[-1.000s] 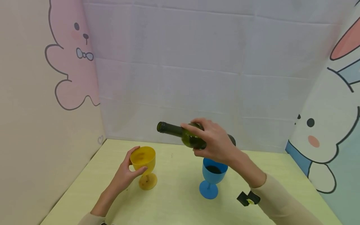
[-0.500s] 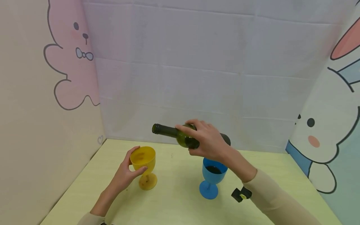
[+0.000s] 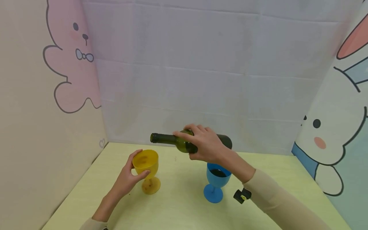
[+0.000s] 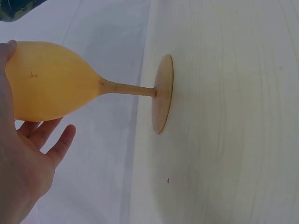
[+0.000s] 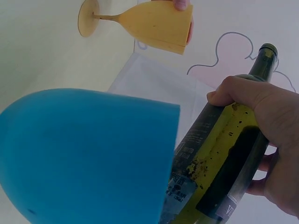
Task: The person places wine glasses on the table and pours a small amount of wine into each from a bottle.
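My right hand [image 3: 205, 143] grips a dark green wine bottle [image 3: 184, 146] round its body and shoulder. The bottle lies nearly level in the air, its mouth pointing left, a little above and to the right of the yellow goblet [image 3: 149, 163]. Dark liquid shows through its glass in the right wrist view. My left hand [image 3: 128, 177] holds the bowl of that goblet between thumb and fingers, and the goblet stands upright on its foot. Under my right wrist stands a blue goblet [image 3: 217, 179] with dark liquid inside, its rim partly hidden by the arm.
The pale yellow table [image 3: 181, 210] is bounded by a white cloth [image 3: 178, 80] at the back. Walls with cartoon animals stand on both sides. A small black device [image 3: 242, 195] sits at the right sleeve.
My right hand has carried the bottle left and slightly down, bringing its mouth closer to the yellow goblet and its body nearer level. The left hand and both goblets have stayed in place.
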A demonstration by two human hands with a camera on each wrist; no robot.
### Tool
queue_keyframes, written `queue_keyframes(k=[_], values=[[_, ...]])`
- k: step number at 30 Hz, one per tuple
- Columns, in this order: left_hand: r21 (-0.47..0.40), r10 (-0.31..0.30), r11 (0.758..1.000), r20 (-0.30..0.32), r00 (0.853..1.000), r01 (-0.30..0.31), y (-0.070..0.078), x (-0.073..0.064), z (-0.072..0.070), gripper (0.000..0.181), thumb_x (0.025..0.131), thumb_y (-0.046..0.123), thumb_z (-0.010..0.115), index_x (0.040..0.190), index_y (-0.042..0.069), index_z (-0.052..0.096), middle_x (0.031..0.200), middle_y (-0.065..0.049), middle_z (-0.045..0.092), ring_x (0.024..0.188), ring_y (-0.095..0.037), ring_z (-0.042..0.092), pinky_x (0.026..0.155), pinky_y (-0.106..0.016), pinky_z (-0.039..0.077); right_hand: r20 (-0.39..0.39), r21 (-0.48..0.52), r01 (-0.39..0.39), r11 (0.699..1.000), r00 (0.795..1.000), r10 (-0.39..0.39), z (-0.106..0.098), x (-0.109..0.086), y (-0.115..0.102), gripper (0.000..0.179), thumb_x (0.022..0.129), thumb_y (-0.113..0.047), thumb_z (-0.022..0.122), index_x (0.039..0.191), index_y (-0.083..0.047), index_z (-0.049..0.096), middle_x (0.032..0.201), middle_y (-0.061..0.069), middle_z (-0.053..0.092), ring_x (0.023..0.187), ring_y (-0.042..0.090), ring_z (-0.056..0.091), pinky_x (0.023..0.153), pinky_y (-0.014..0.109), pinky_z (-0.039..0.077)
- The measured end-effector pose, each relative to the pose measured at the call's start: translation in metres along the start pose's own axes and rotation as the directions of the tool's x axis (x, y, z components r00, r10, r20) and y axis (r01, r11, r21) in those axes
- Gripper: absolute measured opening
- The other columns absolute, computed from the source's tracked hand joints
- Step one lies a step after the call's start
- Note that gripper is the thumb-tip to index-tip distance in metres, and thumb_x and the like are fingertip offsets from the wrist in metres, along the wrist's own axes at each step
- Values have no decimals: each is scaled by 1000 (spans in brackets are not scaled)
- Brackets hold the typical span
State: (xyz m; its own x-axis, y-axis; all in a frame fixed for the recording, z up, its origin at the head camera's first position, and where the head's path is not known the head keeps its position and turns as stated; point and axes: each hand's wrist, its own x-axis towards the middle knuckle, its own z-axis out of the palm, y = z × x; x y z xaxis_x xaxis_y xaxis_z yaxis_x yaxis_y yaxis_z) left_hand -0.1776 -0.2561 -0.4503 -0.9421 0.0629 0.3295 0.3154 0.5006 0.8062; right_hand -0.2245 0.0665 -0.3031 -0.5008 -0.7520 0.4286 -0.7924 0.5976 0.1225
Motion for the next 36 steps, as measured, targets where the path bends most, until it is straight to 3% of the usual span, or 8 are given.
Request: queue_keyframes(k=[16, 28, 36], values=[[-19, -22, 1000, 9, 1000, 22, 3, 1, 1, 79, 88, 28, 76, 151, 30, 29, 130, -5, 57, 105, -24, 53, 87, -42, 47, 82, -98, 46, 994, 996, -38, 17, 4, -2, 82, 78, -31, 83, 149, -36, 42, 140, 10, 50, 113, 28, 56, 91, 45, 51], [-20, -12, 1000, 5, 1000, 12, 1, 0, 0, 78, 89, 28, 75, 152, 30, 28, 134, -6, 55, 106, -25, 51, 88, -43, 47, 200, -151, 49, 987, 980, -18, 25, 12, -9, 84, 79, -33, 82, 150, -41, 38, 142, 8, 49, 116, 28, 54, 95, 46, 50], [-20, -2, 1000, 0, 1000, 2, -1, 0, 1, 79, 89, 27, 75, 152, 30, 28, 135, -6, 55, 105, -25, 51, 87, -43, 46, 217, -184, 71, 980, 976, -31, 29, 15, -10, 83, 79, -32, 82, 149, -42, 39, 140, 7, 51, 113, 28, 55, 93, 44, 50]])
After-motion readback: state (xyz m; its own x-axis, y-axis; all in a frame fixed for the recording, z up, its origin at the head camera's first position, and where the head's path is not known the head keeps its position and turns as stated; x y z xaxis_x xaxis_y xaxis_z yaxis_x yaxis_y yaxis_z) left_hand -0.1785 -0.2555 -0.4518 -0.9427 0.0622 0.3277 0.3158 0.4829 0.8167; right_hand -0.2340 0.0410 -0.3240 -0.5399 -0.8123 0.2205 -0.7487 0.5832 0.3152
